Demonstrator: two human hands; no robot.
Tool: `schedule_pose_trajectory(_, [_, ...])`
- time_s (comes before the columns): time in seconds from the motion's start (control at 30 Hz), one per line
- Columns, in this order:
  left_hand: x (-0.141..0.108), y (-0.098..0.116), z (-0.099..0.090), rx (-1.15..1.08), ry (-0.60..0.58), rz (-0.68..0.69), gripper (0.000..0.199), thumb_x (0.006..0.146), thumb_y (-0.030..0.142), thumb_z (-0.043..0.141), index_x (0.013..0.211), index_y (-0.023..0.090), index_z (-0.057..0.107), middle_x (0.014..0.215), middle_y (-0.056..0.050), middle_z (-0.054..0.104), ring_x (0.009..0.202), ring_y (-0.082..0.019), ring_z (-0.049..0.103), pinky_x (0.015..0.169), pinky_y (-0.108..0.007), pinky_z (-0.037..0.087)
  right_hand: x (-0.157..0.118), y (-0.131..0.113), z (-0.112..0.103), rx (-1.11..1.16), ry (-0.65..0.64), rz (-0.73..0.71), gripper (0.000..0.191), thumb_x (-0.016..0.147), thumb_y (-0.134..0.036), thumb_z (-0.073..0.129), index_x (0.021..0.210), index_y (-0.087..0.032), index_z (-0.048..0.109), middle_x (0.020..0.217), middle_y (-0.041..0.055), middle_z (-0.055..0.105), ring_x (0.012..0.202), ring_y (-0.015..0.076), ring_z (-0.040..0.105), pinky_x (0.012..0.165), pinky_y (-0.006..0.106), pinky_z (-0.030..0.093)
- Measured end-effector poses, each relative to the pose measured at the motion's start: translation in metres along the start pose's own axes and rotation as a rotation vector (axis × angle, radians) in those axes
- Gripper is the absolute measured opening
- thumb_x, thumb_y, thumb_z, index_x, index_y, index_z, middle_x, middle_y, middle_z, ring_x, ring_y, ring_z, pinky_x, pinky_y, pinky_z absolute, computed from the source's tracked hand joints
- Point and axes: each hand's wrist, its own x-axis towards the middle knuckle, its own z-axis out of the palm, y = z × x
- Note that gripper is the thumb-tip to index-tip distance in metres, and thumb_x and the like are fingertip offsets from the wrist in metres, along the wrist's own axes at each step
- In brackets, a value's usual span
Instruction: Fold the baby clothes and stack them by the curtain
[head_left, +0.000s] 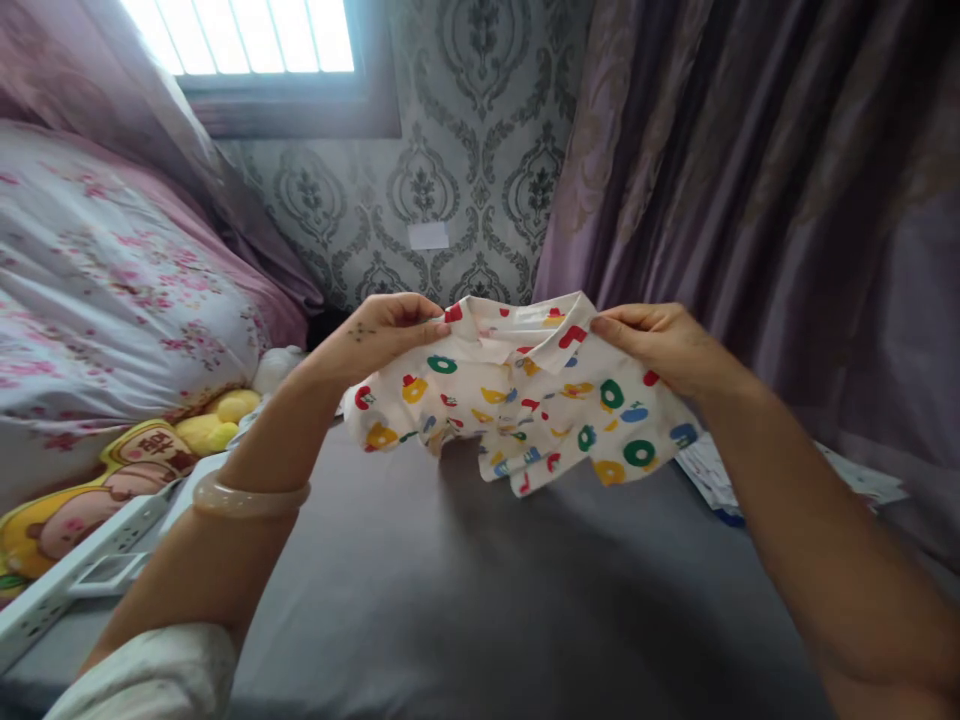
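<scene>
A small white collared shirt [525, 400] with colourful printed shapes hangs between my two hands, above a grey sheet [360, 580]. My left hand [394, 330] pinches it at the shoulder beside the collar. On the other side of the collar, my right hand [649, 335] grips the opposite shoulder between thumb and fingers. The collar faces up, and the shirt's lower part sags in folds. A pale bangle [251, 497] circles my left forearm.
Folded clothes [709, 470] lie on the sheet at the right. Along the left are a white rail [90, 570], a yellow cartoon cushion [97, 485] and floral bedding [127, 290]. Purple curtains [675, 180] and a patterned wall [480, 150] stand behind.
</scene>
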Motion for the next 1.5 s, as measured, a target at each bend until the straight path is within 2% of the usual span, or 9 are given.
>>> schedule_pose_trajectory(0.2, [0.020,0.001,0.006,-0.079,0.126,-0.006,0.018,0.065,0.029,0.079,0.066,0.018,0.064,0.060,0.000,0.061,0.057,-0.013,0.060,0.051,-0.024,0.049,0.030,-0.023,0.001,-0.091,-0.160,0.043,0.025,0.065,-0.043,0.081,0.074,-0.020,0.074,0.064,0.0014,0.069,0.068,0.0208,0.067,0.055,0.027,0.054])
schedule_pose_trajectory(0.33, [0.044,-0.009,0.011,-0.036,0.196,0.100,0.021,0.071,0.036,0.076,0.073,0.017,0.067,0.062,0.000,0.063,0.066,-0.014,0.064,0.060,-0.024,0.051,0.056,-0.018,0.004,-0.085,-0.199,-0.157,0.029,0.069,-0.047,0.077,0.082,-0.021,0.076,0.075,0.0019,0.073,0.075,0.0206,0.068,0.061,0.028,0.055])
schedule_pose_trajectory(0.53, [0.068,-0.010,0.006,0.091,0.011,0.172,0.022,0.066,0.034,0.079,0.070,0.015,0.068,0.064,0.001,0.065,0.066,-0.013,0.063,0.064,-0.024,0.050,0.076,-0.009,-0.007,-0.227,-0.210,-0.298,0.032,0.064,-0.052,0.080,0.073,-0.022,0.076,0.076,0.0007,0.073,0.084,0.0228,0.068,0.073,0.030,0.054])
schedule_pose_trajectory(0.67, [0.079,-0.022,0.007,0.107,0.031,0.221,0.022,0.069,0.037,0.075,0.072,0.016,0.070,0.067,0.000,0.067,0.066,-0.013,0.062,0.064,-0.024,0.050,0.074,-0.006,-0.006,-0.100,-0.210,-0.379,0.037,0.074,-0.060,0.067,0.084,-0.026,0.076,0.096,0.0019,0.073,0.100,0.0226,0.065,0.091,0.037,0.049])
schedule_pose_trajectory(0.8, [0.082,-0.026,0.009,0.257,0.037,0.173,0.024,0.066,0.039,0.077,0.071,0.015,0.071,0.061,0.001,0.064,0.059,-0.011,0.058,0.058,-0.023,0.047,0.071,-0.009,-0.007,-0.263,-0.152,-0.403,0.033,0.070,-0.057,0.073,0.075,-0.024,0.076,0.101,0.0031,0.071,0.106,0.0241,0.062,0.097,0.042,0.044])
schedule_pose_trajectory(1.0, [0.082,-0.027,0.018,0.193,-0.099,0.128,0.022,0.061,0.035,0.080,0.069,0.016,0.072,0.071,-0.002,0.069,0.071,-0.015,0.064,0.066,-0.025,0.050,0.076,0.000,-0.013,-0.231,-0.075,-0.329,0.035,0.072,-0.055,0.069,0.070,-0.021,0.075,0.090,0.0029,0.072,0.097,0.0244,0.064,0.089,0.039,0.049])
schedule_pose_trajectory(1.13, [0.088,-0.036,0.025,-0.039,0.012,0.126,0.030,0.065,0.042,0.079,0.079,0.016,0.073,0.085,-0.004,0.072,0.079,-0.015,0.064,0.074,-0.027,0.051,0.081,0.010,-0.013,-0.211,-0.021,-0.312,0.032,0.069,-0.054,0.073,0.071,-0.021,0.074,0.087,0.0037,0.072,0.092,0.0224,0.065,0.083,0.034,0.051])
schedule_pose_trajectory(1.3, [0.093,-0.048,0.028,-0.122,0.069,0.063,0.038,0.065,0.048,0.078,0.077,0.014,0.068,0.073,-0.002,0.068,0.066,-0.012,0.060,0.064,-0.024,0.049,0.088,0.023,-0.014,-0.179,0.101,-0.350,0.040,0.072,-0.059,0.069,0.074,-0.019,0.072,0.072,0.0019,0.069,0.073,0.0176,0.063,0.070,0.030,0.052])
schedule_pose_trajectory(1.5, [0.095,-0.051,0.038,-0.071,0.228,0.187,0.025,0.082,0.045,0.065,0.081,0.021,0.057,0.059,0.005,0.054,0.052,-0.010,0.051,0.049,-0.020,0.041,0.092,0.037,-0.006,-0.255,0.275,-0.475,0.036,0.079,-0.054,0.064,0.079,-0.018,0.070,0.073,0.0017,0.067,0.065,0.0153,0.059,0.057,0.026,0.046])
